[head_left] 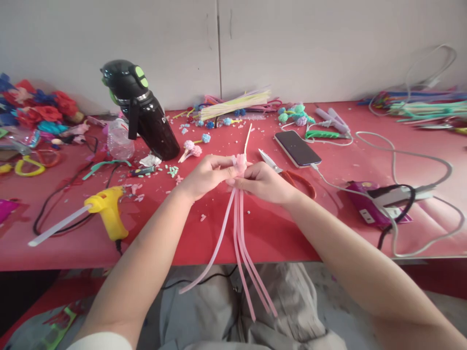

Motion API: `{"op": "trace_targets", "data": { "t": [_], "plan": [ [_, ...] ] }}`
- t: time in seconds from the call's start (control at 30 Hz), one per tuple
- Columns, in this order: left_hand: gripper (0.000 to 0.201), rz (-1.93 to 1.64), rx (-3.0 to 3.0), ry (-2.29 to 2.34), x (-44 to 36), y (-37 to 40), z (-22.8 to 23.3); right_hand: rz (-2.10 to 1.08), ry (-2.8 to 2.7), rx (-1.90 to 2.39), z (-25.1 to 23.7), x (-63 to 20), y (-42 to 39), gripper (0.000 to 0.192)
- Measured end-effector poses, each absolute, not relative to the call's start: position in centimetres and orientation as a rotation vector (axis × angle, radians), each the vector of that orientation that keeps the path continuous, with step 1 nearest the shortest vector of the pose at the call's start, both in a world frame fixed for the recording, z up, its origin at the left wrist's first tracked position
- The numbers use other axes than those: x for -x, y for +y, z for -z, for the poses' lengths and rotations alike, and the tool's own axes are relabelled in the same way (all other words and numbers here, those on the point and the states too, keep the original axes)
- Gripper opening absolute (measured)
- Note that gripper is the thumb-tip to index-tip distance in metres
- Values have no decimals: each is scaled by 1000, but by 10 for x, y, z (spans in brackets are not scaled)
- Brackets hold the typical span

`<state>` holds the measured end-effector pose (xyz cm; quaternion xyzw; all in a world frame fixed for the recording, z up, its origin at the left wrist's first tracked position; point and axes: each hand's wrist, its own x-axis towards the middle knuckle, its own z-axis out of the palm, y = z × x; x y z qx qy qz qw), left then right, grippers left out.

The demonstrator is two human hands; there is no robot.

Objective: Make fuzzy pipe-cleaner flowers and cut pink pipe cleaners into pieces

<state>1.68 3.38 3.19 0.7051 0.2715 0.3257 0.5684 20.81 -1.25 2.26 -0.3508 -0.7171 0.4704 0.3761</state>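
— Red table (277, 233) against a pale wall, littered with craft scraps. What are the hands on?

— Both meet at a small pink bud (240, 164). The left hand (204, 176) pinches it from one side, fingers curled close around it; the right hand (264, 182) pinches from the other, fingertips tight on the wrap just under the bud. Neither hand is spread.

— And the strands?

— Pink strips (241, 243) hang down from below the fingers, past the table edge and over the lap. One pale stick (248, 137) pokes up beyond the fingertips, away from the body.

— How would that bundle handle?

— Light and limp, I'd judge. The strips bend under their own weight, so they'd slip apart if held low. The best hold looks to be right where the fingers are, at the gathered neck. The bud seems soft and easily crushed.

— Anything close by?

— Scissors (288, 175) lie just past the right knuckles, a phone (297, 148) farther beyond them. A yellow glue gun (105, 209) sits well off to the left of the left wrist, and a black bottle (146, 112) stands beyond the left fingers.
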Motion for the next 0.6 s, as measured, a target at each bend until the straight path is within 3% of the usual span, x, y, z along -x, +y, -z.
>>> {"op": "trace_targets", "data": {
  "t": [0.33,0.47,0.6],
  "plan": [
    [31,-886,-1596,729,-26,24,-39,-1073,-1848,1120,-26,-202,-18,71],
    [37,-992,-1661,811,-19,30,-42,-1058,-1997,1169,-34,-220,-17,61],
    [44,-809,-1719,768,-15,29,-46,-962,-1776,1098,-42,-238,-15,53]
  ]
}}
